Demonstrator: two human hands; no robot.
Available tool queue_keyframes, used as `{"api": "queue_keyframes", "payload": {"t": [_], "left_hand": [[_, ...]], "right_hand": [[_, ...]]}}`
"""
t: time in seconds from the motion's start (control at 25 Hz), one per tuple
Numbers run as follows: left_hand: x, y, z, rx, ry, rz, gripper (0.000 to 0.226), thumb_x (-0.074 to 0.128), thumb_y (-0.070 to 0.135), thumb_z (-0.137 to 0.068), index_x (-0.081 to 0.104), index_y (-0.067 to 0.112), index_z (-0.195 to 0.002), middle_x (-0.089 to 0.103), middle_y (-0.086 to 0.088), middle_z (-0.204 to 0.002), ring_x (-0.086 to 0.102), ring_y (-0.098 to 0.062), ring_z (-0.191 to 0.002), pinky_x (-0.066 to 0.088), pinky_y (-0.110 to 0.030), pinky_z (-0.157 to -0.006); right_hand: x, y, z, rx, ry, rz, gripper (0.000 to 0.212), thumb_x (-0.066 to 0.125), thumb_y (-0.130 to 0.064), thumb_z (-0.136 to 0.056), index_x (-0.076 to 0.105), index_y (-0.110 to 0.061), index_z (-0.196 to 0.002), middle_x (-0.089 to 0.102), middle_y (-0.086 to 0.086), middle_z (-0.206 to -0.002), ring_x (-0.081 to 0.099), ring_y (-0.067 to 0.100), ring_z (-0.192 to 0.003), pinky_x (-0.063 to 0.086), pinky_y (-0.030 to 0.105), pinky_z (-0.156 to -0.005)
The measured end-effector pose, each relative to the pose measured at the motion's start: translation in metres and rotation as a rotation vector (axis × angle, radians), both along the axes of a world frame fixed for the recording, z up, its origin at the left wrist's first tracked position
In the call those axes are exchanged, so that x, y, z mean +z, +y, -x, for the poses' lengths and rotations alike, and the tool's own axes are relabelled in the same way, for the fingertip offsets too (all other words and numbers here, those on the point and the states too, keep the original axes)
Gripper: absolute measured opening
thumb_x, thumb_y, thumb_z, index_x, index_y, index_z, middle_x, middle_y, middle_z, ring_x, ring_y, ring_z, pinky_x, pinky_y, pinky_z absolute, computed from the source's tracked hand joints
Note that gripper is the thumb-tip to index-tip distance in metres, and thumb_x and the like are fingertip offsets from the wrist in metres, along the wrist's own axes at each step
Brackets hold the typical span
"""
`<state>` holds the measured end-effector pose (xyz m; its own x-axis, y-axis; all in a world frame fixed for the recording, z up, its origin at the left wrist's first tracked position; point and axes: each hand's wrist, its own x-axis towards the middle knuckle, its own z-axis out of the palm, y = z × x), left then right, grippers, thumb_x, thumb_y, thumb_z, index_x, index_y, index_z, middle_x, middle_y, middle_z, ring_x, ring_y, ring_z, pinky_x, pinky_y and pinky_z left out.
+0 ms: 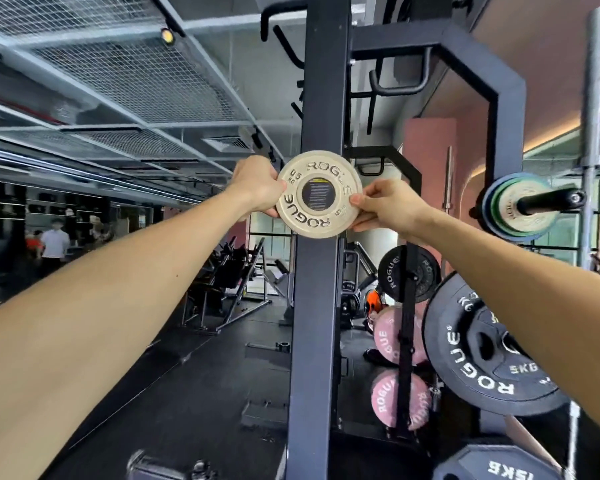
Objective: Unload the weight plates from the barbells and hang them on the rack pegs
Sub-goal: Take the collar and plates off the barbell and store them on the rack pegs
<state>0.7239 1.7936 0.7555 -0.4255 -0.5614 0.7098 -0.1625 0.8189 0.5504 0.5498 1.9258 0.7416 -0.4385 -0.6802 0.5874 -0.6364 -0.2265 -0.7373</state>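
My left hand (255, 187) and right hand (381, 207) each pinch the small white Rogue change plate (317, 216), held against the black rack upright (321, 98). Hanging step; next I must find a peg.

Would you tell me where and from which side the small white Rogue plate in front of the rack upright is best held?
By its outer rim, from the two opposite sides, probably. The small white plate faces the camera as a flat upright disc, so only its edge offers purchase. The left hand and right hand already pinch it that way against the rack upright.
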Motion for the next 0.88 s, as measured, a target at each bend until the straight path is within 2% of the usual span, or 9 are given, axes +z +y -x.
{"api": "queue_keyframes", "payload": {"t": [0.12,0.28,0.36,0.44,0.56,0.68,0.88], "left_hand": [[-0.006,-0.029,0.004,-0.049,0.012,-0.048,0.021,0.057,0.007,-0.096,0.055,0.011,-0.076,0.063,-0.008,-0.082,0.069,-0.022,-0.065,0.059,-0.028,-0.054],[-0.014,-0.072,0.024,-0.058,-0.004,-0.037,0.010,0.058,0.009,-0.096,0.061,0.007,-0.087,0.067,-0.011,-0.094,0.072,-0.022,-0.070,0.061,-0.031,-0.057],[-0.020,-0.092,0.033,-0.071,0.002,-0.044,0.011,0.058,0.009,-0.096,0.060,0.008,-0.085,0.068,-0.012,-0.096,0.073,-0.023,-0.073,0.062,-0.034,-0.063],[-0.026,-0.111,0.035,-0.073,-0.002,-0.043,0.013,0.058,0.010,-0.096,0.058,0.010,-0.084,0.066,-0.010,-0.095,0.073,-0.022,-0.071,0.062,-0.032,-0.062],[-0.038,-0.136,0.028,-0.064,-0.018,-0.030,0.005,0.058,0.011,-0.096,0.060,0.010,-0.092,0.063,-0.006,-0.094,0.071,-0.019,-0.067,0.061,-0.028,-0.058],[-0.050,-0.150,0.021,-0.082,-0.015,-0.038,0.001,0.060,0.009,-0.095,0.059,0.010,-0.094,0.063,-0.009,-0.097,0.071,-0.020,-0.070,0.062,-0.032,-0.061],[-0.118,-0.167,0.011,-0.125,-0.051,-0.085,0.009,0.060,0.010,-0.094,0.058,0.012,-0.086,0.068,-0.011,-0.100,0.073,-0.020,-0.068,0.062,-0.033,-0.065]], "right_hand": [[-0.006,-0.022,-0.001,-0.038,0.019,-0.006,0.011,0.057,-0.011,-0.096,0.051,-0.004,-0.091,0.068,0.020,-0.081,0.071,0.019,-0.061,0.061,0.028,-0.060],[-0.017,-0.057,0.015,-0.073,0.035,-0.015,0.008,0.056,-0.008,-0.097,0.057,-0.002,-0.102,0.069,0.020,-0.086,0.071,0.022,-0.066,0.062,0.033,-0.069],[-0.023,-0.075,0.022,-0.093,0.044,-0.028,0.015,0.055,-0.008,-0.097,0.058,0.000,-0.109,0.069,0.021,-0.088,0.071,0.022,-0.067,0.061,0.033,-0.071],[-0.029,-0.094,0.024,-0.108,0.041,-0.035,0.018,0.055,-0.009,-0.097,0.058,0.001,-0.112,0.069,0.022,-0.091,0.071,0.025,-0.072,0.061,0.035,-0.073],[-0.041,-0.115,0.012,-0.093,0.023,-0.068,0.016,0.057,-0.014,-0.097,0.059,0.000,-0.104,0.069,0.021,-0.087,0.071,0.021,-0.067,0.061,0.032,-0.069],[-0.057,-0.126,0.001,-0.124,0.020,-0.073,0.016,0.056,-0.018,-0.097,0.057,-0.004,-0.089,0.068,0.016,-0.076,0.069,0.013,-0.056,0.061,0.028,-0.065],[-0.125,-0.133,-0.018,-0.159,0.019,-0.095,0.016,0.055,-0.018,-0.098,0.057,-0.005,-0.091,0.067,0.014,-0.076,0.068,0.013,-0.058,0.061,0.029,-0.065]]}}
